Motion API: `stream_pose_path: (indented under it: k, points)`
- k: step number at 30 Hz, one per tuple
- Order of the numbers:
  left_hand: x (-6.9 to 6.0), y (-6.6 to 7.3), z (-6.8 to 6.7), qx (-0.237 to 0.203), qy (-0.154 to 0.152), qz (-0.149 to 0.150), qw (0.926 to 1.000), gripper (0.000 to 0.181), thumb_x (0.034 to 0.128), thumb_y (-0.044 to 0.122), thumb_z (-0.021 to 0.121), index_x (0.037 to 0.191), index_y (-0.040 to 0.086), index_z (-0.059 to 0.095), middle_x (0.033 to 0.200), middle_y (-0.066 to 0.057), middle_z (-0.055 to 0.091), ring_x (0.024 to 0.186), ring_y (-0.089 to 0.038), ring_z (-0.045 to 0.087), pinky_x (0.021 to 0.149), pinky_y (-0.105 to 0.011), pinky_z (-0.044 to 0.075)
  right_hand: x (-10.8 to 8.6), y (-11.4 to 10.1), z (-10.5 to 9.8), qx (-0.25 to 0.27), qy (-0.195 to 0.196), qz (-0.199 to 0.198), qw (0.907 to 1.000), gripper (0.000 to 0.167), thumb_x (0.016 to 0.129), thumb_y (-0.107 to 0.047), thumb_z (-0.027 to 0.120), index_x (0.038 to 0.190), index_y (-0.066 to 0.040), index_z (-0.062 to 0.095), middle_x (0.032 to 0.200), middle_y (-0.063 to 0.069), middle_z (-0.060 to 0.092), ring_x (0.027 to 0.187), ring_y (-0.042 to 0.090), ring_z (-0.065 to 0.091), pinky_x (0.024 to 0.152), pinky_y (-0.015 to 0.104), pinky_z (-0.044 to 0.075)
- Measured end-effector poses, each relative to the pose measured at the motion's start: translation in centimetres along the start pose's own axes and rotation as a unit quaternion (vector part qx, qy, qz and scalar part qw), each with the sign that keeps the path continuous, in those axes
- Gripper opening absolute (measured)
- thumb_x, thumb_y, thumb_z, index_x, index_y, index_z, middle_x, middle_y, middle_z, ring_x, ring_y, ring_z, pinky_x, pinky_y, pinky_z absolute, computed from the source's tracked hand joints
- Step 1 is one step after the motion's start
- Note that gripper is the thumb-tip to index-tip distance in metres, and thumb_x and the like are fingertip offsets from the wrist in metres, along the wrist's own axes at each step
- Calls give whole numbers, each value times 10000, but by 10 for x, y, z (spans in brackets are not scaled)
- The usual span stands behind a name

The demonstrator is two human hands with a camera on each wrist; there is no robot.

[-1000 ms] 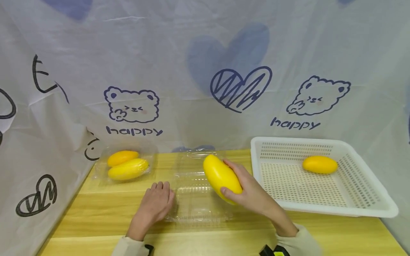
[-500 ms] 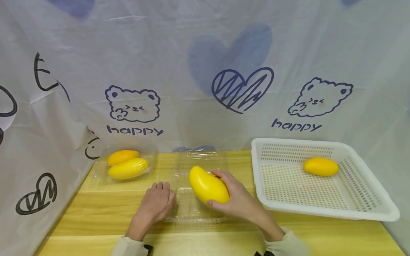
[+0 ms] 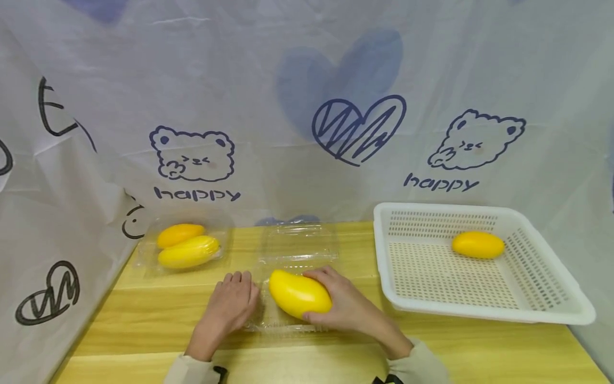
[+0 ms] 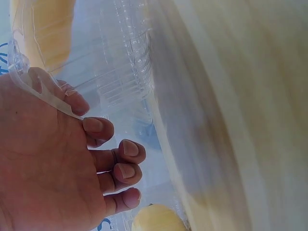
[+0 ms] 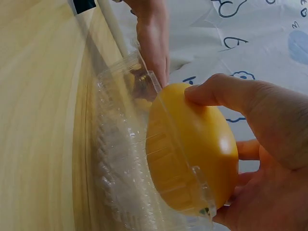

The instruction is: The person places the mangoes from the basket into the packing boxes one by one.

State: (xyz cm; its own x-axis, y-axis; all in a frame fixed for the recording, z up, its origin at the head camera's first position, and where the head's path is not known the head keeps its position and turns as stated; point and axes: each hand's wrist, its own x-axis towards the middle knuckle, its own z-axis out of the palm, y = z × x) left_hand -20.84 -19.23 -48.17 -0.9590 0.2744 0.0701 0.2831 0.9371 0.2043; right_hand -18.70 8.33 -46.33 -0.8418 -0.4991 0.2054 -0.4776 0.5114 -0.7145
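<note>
A large yellow mango (image 3: 298, 293) is gripped by my right hand (image 3: 347, 304), with the thumb on the near side and the fingers on the far side. It lies tilted, partly inside the base of an opened clear plastic clamshell box (image 3: 298, 240), whose lid leans back. In the right wrist view the mango (image 5: 192, 154) sits partly behind the box's clear wall. My left hand (image 3: 230, 304) is at the box's left edge. In the left wrist view its thumb and index finger pinch the clear rim (image 4: 53, 100); the other fingers curl loosely.
A white perforated basket (image 3: 484, 316) stands on the right with one orange-yellow mango (image 3: 478, 245) in it. At back left, a second clear box (image 3: 224, 226) contains an orange mango (image 3: 179, 236) and a yellow mango (image 3: 189, 253). A printed cloth (image 3: 268, 133) hangs behind the wooden table (image 3: 158, 320).
My right hand has moved left and down with the mango, from above the box's right side into its base. The left hand stays at the box's left edge.
</note>
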Motion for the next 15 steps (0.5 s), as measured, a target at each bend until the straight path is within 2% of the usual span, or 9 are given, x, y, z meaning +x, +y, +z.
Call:
stream_pose_path:
  k: [7, 11, 15]
  points:
    - [0, 0, 0, -107, -95, -87, 9999, 224, 1066, 177, 395, 885, 57, 450, 832, -106, 454, 782, -296, 439, 715, -437, 405, -1, 0, 4, -144, -61, -72, 9999, 736, 799, -357, 835, 1439, -111, 565, 1346, 42, 598, 1148, 217, 591, 959, 475, 491]
    - [0, 1, 0, -144, -148, -80, 9998, 224, 1068, 176, 394, 886, 58, 447, 828, -103, 446, 781, -291, 429, 711, -426, 395, -1, -1, 7, -186, -180, 67, 9996, 730, 808, -379, 816, 1440, -113, 564, 1386, 45, 613, 1176, 219, 596, 979, 484, 476]
    - [-1, 0, -1, -155, -184, -63, 9997, 224, 1071, 181, 394, 895, 55, 451, 829, -100, 444, 784, -289, 427, 714, -427, 395, -1, -1, 9, -273, -333, 176, 9989, 733, 817, -409, 803, 1443, -114, 561, 1397, 36, 612, 1151, 213, 595, 947, 478, 466]
